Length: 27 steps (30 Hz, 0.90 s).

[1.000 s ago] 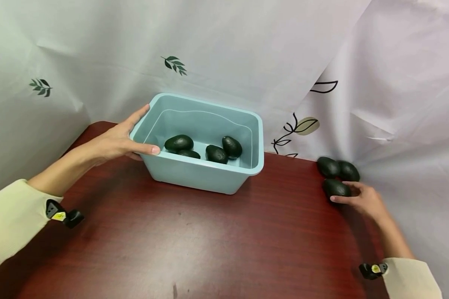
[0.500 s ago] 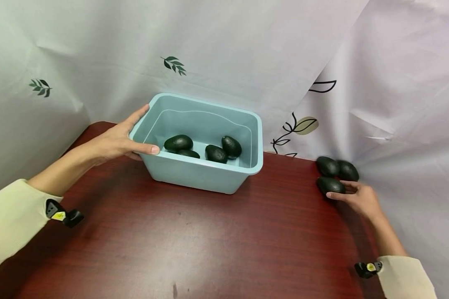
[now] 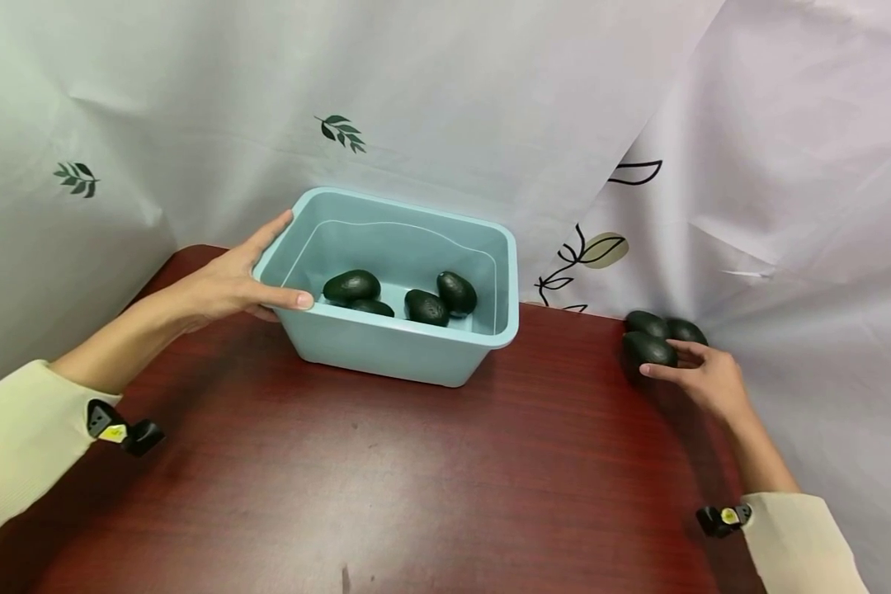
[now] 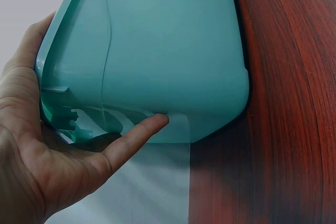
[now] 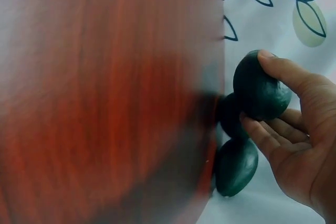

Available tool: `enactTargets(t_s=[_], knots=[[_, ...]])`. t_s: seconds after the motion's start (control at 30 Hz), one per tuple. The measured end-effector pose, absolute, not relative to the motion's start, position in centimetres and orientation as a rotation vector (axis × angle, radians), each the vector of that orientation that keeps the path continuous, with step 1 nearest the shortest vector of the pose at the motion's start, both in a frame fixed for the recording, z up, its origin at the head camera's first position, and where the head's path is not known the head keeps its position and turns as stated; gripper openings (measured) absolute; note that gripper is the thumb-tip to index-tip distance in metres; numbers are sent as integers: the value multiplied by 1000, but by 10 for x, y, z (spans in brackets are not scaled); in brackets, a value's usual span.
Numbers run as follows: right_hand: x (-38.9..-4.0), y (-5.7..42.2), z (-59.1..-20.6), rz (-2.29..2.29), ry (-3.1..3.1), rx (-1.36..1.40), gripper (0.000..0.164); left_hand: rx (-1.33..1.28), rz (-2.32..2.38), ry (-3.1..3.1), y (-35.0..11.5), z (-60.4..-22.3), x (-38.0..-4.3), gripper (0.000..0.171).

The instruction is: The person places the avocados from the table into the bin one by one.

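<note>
A light blue plastic bin (image 3: 386,351) stands on the table, with several dark green avocados lying inside, among them one avocado (image 3: 352,286) near its left end. My left hand (image 3: 226,285) grips the bin's left end, its thumb along the front rim; in the left wrist view one finger (image 4: 142,136) lies against the outer wall. At the far right, my right hand (image 3: 713,384) pinches an avocado (image 3: 649,351) between thumb and fingers. The right wrist view shows this avocado (image 5: 260,87) just above two others, the lower one (image 5: 237,167) fully visible.
Two loose avocados lie against the wall cloth at the table's back right edge, one of them (image 3: 686,331) partly behind the held one. White cloth (image 3: 445,99) with leaf prints rises behind the bin and along both sides. The table (image 3: 416,470) is dark red wood.
My right hand has moved a little left and away from me, raising the avocado so it now overlaps the loose one behind. The left hand and the bin have stayed in place.
</note>
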State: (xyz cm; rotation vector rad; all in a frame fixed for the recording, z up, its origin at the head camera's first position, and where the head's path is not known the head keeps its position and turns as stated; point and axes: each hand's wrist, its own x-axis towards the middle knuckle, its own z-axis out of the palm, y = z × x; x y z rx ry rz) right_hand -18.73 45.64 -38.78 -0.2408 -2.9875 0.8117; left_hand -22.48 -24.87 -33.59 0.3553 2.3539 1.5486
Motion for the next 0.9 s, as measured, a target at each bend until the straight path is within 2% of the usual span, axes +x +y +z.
enactTargets(t_s=[0.9], knots=[[-225,384,-359,970,-2893,-121,78,367,1532,2376,-249,-336,-224,126]])
